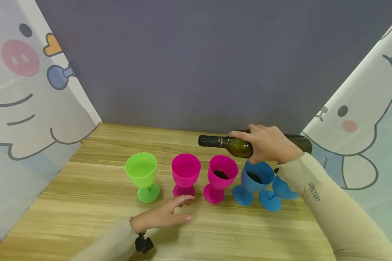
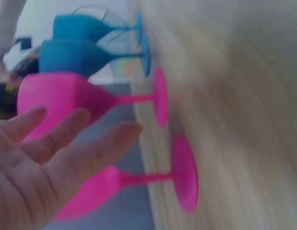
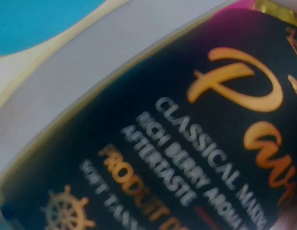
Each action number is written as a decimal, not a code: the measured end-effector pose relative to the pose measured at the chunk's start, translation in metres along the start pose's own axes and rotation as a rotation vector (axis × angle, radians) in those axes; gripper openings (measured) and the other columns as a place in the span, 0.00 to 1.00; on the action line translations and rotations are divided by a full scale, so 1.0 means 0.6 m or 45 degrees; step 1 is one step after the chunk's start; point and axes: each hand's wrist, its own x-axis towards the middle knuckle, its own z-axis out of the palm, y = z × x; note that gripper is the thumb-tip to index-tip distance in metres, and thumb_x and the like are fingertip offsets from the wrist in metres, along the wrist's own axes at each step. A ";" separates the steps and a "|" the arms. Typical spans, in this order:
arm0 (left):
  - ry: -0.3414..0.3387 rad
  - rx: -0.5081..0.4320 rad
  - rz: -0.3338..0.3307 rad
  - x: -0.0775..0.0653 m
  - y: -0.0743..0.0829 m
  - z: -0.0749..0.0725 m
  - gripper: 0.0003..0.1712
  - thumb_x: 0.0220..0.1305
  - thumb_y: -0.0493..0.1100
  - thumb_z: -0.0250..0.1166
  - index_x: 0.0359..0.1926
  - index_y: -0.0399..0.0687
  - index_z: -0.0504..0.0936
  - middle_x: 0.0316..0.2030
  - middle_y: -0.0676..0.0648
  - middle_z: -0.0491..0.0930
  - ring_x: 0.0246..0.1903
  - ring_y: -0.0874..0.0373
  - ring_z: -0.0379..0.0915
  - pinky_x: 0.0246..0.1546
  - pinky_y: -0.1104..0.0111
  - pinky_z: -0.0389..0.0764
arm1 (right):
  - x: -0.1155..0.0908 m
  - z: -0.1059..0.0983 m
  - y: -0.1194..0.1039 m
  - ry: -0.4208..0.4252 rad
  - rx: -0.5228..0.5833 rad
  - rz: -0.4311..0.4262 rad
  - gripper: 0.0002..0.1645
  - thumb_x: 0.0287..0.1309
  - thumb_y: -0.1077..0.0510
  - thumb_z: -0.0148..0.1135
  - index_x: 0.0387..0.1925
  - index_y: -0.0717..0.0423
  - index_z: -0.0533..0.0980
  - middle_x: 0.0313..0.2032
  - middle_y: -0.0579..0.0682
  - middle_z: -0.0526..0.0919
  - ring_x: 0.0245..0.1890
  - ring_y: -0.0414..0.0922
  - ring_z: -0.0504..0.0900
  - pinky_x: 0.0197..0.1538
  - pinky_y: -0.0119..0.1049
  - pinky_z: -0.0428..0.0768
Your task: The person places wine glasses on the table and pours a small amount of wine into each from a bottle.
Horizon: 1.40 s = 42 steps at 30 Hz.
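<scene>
In the head view my right hand [image 1: 264, 143] grips a dark wine bottle [image 1: 240, 146], which lies nearly level with its mouth pointing left, above the goblets. The bottle's printed label [image 3: 186, 143] fills the right wrist view. Below the neck stands a pink goblet [image 1: 223, 170] with dark red liquid inside. To its left is another pink goblet [image 1: 186, 168], showing no dark liquid. My left hand [image 1: 164, 215] is in front of that goblet's foot, fingers extended and thumb apart, holding nothing. Its spread fingers [image 2: 95, 153] overlap the pink goblets in the left wrist view.
A green goblet [image 1: 142, 168] stands at the row's left end. On the right are a blue goblet [image 1: 256, 177] with dark liquid and a second blue goblet [image 1: 284, 190], partly hidden by my right sleeve. A grey panel [image 1: 183, 65] rises behind the wooden table [image 1: 94, 174].
</scene>
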 end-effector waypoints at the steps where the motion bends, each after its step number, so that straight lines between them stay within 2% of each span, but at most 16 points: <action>1: 0.019 -0.004 0.013 -0.006 -0.002 -0.005 0.30 0.68 0.45 0.60 0.64 0.31 0.65 0.55 0.30 0.71 0.53 0.35 0.70 0.52 0.56 0.75 | 0.002 0.001 -0.001 0.005 -0.005 -0.005 0.48 0.28 0.49 0.80 0.59 0.44 0.73 0.30 0.55 0.75 0.24 0.46 0.73 0.20 0.39 0.78; 3: 0.080 -0.039 0.029 -0.016 -0.006 -0.014 0.26 0.68 0.43 0.59 0.61 0.30 0.67 0.53 0.30 0.73 0.50 0.35 0.72 0.49 0.59 0.77 | 0.007 0.004 -0.002 0.018 -0.013 -0.020 0.48 0.27 0.49 0.80 0.59 0.44 0.73 0.30 0.55 0.75 0.24 0.46 0.74 0.21 0.40 0.78; 5: 0.191 -0.075 0.054 -0.024 -0.008 -0.021 0.22 0.68 0.40 0.58 0.58 0.30 0.70 0.49 0.31 0.76 0.47 0.39 0.75 0.44 0.63 0.79 | 0.010 0.005 -0.004 0.040 -0.015 -0.039 0.48 0.26 0.50 0.80 0.59 0.45 0.74 0.30 0.55 0.75 0.23 0.46 0.74 0.21 0.41 0.79; 9: 0.480 -0.122 0.243 -0.025 -0.015 -0.022 0.15 0.65 0.30 0.57 0.51 0.28 0.74 0.44 0.37 0.80 0.43 0.58 0.77 0.37 0.67 0.82 | 0.018 0.006 -0.009 0.051 -0.010 -0.053 0.48 0.26 0.49 0.80 0.58 0.45 0.74 0.30 0.55 0.75 0.24 0.47 0.75 0.22 0.42 0.80; 11: 0.648 -0.072 0.364 -0.019 -0.018 -0.015 0.14 0.61 0.26 0.58 0.49 0.27 0.75 0.45 0.37 0.79 0.45 0.65 0.74 0.37 0.68 0.82 | 0.021 0.005 -0.013 0.023 -0.014 -0.044 0.48 0.27 0.49 0.80 0.59 0.44 0.74 0.30 0.55 0.75 0.25 0.47 0.75 0.22 0.41 0.80; 13: 0.823 0.022 0.413 -0.010 -0.020 -0.003 0.17 0.56 0.25 0.61 0.49 0.28 0.75 0.48 0.35 0.75 0.49 0.61 0.73 0.39 0.63 0.82 | 0.023 0.005 -0.016 -0.010 -0.022 -0.037 0.47 0.27 0.49 0.80 0.59 0.44 0.74 0.30 0.54 0.75 0.24 0.46 0.74 0.22 0.40 0.79; 14: 0.902 0.070 0.408 -0.004 -0.020 0.003 0.20 0.55 0.26 0.62 0.50 0.28 0.74 0.50 0.34 0.73 0.51 0.56 0.71 0.40 0.60 0.82 | 0.023 0.004 -0.017 -0.027 -0.027 -0.036 0.47 0.27 0.48 0.80 0.59 0.43 0.74 0.30 0.54 0.75 0.24 0.46 0.74 0.21 0.40 0.79; 17: 1.073 0.157 0.285 0.012 -0.017 0.017 0.31 0.51 0.30 0.66 0.57 0.28 0.68 0.57 0.28 0.64 0.57 0.41 0.63 0.46 0.47 0.76 | 0.025 0.005 -0.018 -0.051 -0.039 -0.048 0.48 0.27 0.47 0.80 0.59 0.41 0.74 0.29 0.53 0.75 0.24 0.45 0.74 0.20 0.38 0.78; 20: 1.111 0.064 0.169 0.028 -0.012 0.021 0.41 0.52 0.33 0.66 0.64 0.27 0.58 0.62 0.28 0.57 0.60 0.33 0.55 0.51 0.39 0.69 | 0.027 0.008 -0.020 -0.037 -0.038 -0.075 0.48 0.27 0.48 0.80 0.59 0.40 0.73 0.29 0.53 0.76 0.24 0.46 0.74 0.20 0.38 0.78; 23: 1.119 -0.063 0.102 0.044 -0.008 0.018 0.47 0.53 0.35 0.67 0.68 0.28 0.50 0.65 0.29 0.53 0.62 0.33 0.51 0.56 0.39 0.64 | 0.029 0.012 -0.019 -0.014 -0.037 -0.098 0.48 0.26 0.49 0.81 0.58 0.40 0.73 0.28 0.53 0.75 0.24 0.46 0.74 0.20 0.38 0.77; 26: 1.101 -0.155 0.061 0.060 -0.007 0.015 0.50 0.54 0.37 0.67 0.70 0.30 0.46 0.66 0.30 0.53 0.63 0.35 0.51 0.57 0.41 0.64 | 0.029 0.017 -0.018 0.024 -0.049 -0.134 0.47 0.25 0.49 0.81 0.56 0.39 0.74 0.26 0.51 0.74 0.22 0.45 0.73 0.19 0.38 0.77; 32: 1.089 -0.250 0.015 0.082 -0.013 0.004 0.52 0.52 0.39 0.69 0.71 0.31 0.47 0.63 0.33 0.60 0.57 0.39 0.63 0.52 0.48 0.74 | 0.034 0.017 -0.019 0.085 -0.082 -0.193 0.46 0.24 0.49 0.80 0.55 0.38 0.73 0.24 0.51 0.73 0.21 0.45 0.72 0.18 0.39 0.76; 37: 1.081 -0.245 -0.021 0.089 -0.017 -0.005 0.53 0.51 0.42 0.71 0.71 0.33 0.50 0.59 0.33 0.65 0.54 0.39 0.68 0.49 0.51 0.78 | 0.034 0.011 -0.021 0.016 -0.087 -0.148 0.47 0.24 0.49 0.81 0.55 0.37 0.73 0.26 0.52 0.75 0.23 0.46 0.74 0.20 0.41 0.79; 42: 1.074 -0.245 -0.058 0.092 -0.021 -0.010 0.54 0.49 0.44 0.72 0.70 0.34 0.51 0.58 0.33 0.67 0.54 0.39 0.68 0.48 0.51 0.79 | 0.033 0.003 -0.023 -0.057 -0.109 -0.106 0.48 0.25 0.49 0.80 0.57 0.36 0.72 0.27 0.51 0.75 0.24 0.46 0.74 0.21 0.40 0.79</action>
